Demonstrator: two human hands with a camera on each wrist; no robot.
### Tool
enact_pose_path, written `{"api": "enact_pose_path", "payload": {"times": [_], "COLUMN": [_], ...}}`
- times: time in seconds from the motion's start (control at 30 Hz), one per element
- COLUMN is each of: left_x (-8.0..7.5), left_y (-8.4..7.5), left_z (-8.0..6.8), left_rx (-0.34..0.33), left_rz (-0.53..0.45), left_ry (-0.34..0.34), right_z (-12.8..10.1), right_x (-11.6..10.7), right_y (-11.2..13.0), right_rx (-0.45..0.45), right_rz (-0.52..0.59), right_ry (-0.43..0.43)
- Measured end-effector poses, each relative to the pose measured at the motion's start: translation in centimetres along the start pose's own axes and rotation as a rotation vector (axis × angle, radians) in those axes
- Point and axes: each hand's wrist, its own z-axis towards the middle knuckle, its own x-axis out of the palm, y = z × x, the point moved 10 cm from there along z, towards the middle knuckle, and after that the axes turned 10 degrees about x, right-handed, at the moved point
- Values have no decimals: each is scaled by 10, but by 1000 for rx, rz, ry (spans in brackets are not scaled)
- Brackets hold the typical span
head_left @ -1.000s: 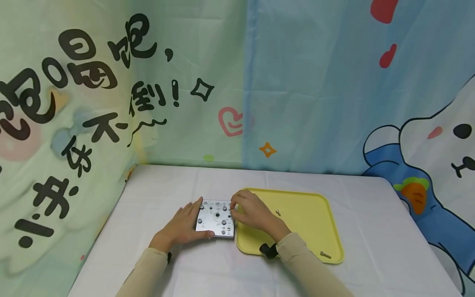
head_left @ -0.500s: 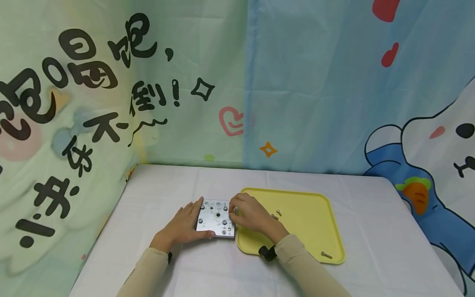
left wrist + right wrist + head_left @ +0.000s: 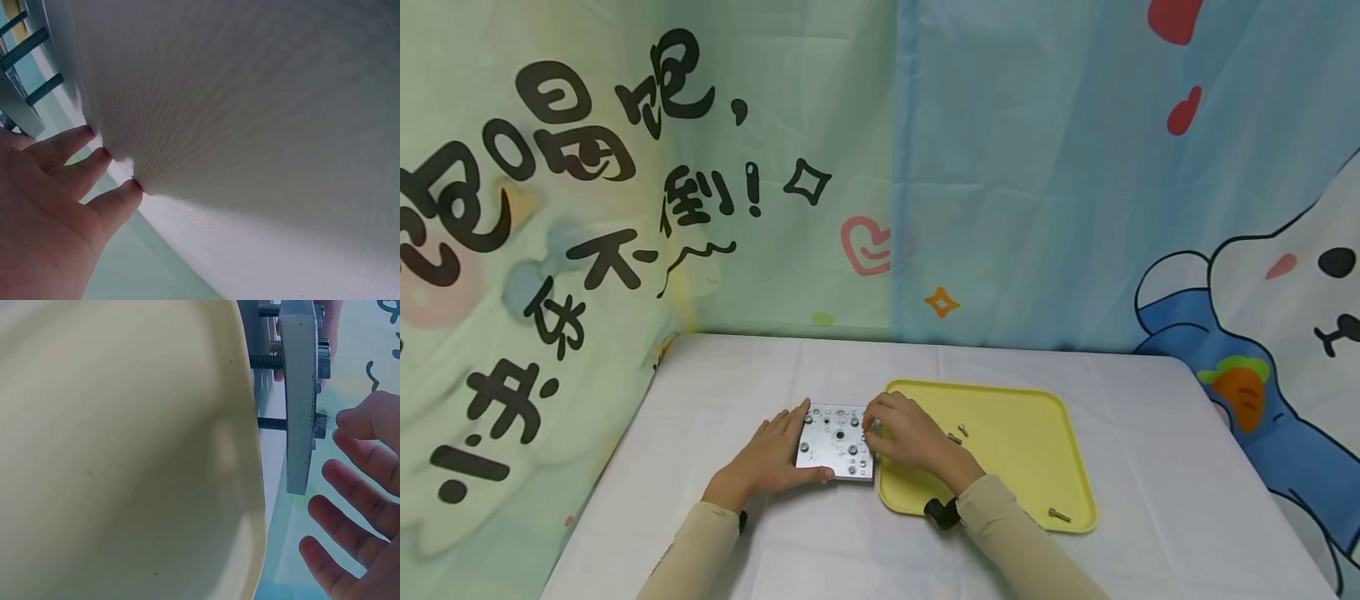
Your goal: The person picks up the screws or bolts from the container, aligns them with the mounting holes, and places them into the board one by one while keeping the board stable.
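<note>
My left hand [image 3: 765, 460] lay flat beside the metal plate [image 3: 837, 441] on the white table [image 3: 737, 375], fingers straight, thumb on its near edge. My right hand [image 3: 904, 433] curled its fingers at a bolt [image 3: 320, 424] on the plate's right edge, by the yellow tray [image 3: 1015, 417]; whether it pinched, I couldn't tell. I judged it best to keep the plate pinned and turn gently

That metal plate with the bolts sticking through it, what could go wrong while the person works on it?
The metal plate stands on its bolts' ends, so it might rock or slide; only the left hand steadies its edge. The right hand works at the plate's edge beside the yellow tray, so a loosened bolt could drop and roll off the table.
</note>
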Motion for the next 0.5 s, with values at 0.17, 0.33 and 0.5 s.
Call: {"api": "enact_pose_path", "payload": {"times": [0.17,0.33,0.5], "left_x": [1,1,1], "left_y": [0,1,0], "left_z": [0,0,0], "left_rx": [1,-3,6], "left_rz": [2,6,6], "left_ry": [-2,-5,-9], "right_z": [-2,-8,-21], "right_x": [-3,-12,-28], "right_y": [-1,-8,-20], "right_rx": [-7,10,39], "right_rz": [-27,-39,-50], "right_ry": [-12,-29,-51]}}
